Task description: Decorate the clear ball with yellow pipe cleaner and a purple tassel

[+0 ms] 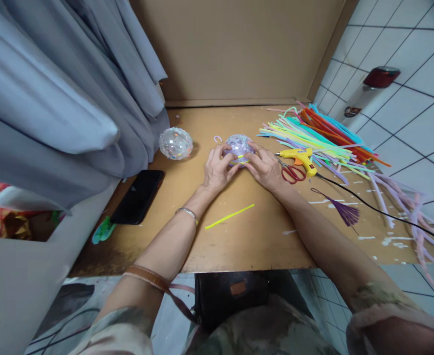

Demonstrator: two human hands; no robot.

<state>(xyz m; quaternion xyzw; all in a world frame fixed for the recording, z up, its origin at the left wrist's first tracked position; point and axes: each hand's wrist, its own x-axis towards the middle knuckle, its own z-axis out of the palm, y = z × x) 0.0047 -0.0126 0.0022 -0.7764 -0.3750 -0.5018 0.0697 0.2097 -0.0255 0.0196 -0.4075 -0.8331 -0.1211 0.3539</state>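
Between my two hands, on the wooden table, is a clear ball with a purple tint (pixel 238 143). A yellow pipe cleaner (pixel 241 157) runs across its near side. My left hand (pixel 217 168) grips the ball's left side, thumb and forefinger at the yellow strip. From the right, my right hand (pixel 264 168) holds the same ball, its fingertips on the strip too. The ball's lower part is partly hidden by the fingers. Nearer to me a loose yellow pipe cleaner (pixel 230 216) lies flat. Behind my left hand is a small pale pink curl (pixel 217 139).
At the left stand a second clear ball (pixel 176 143) and a black phone (pixel 138 197). Right of my hands lie red-handled scissors (pixel 293 173), a yellow glue gun (pixel 299 159) with a black cord, a purple tassel (pixel 344 212) and a heap of coloured pipe cleaners (pixel 324 130). A grey curtain (pixel 102 88) hangs left.
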